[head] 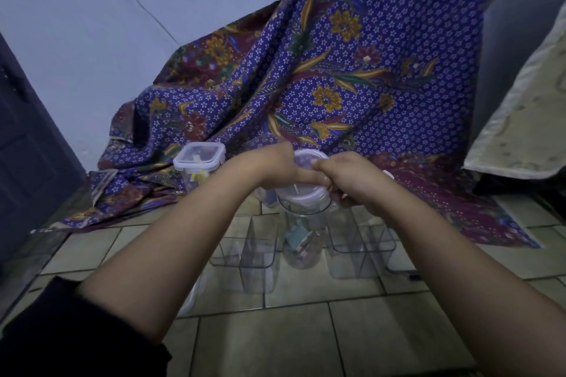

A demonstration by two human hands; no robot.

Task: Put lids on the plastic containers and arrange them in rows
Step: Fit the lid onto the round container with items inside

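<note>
Both hands, left hand (275,167), right hand (352,180), gripping round lid (306,191), clear container (301,239) beneath

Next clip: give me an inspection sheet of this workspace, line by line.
Surface: tiled floor, partly under a patterned cloth.
Job's things: tall round jar with a lid at its mouth; square lidded container behind; open clear containers beside the jar.
Clutter: small items inside the jar.
Hands: left hand and right hand both grip the lid.
Cables: nothing seen.
Surroundings: wall; pale cushion at right.
</note>
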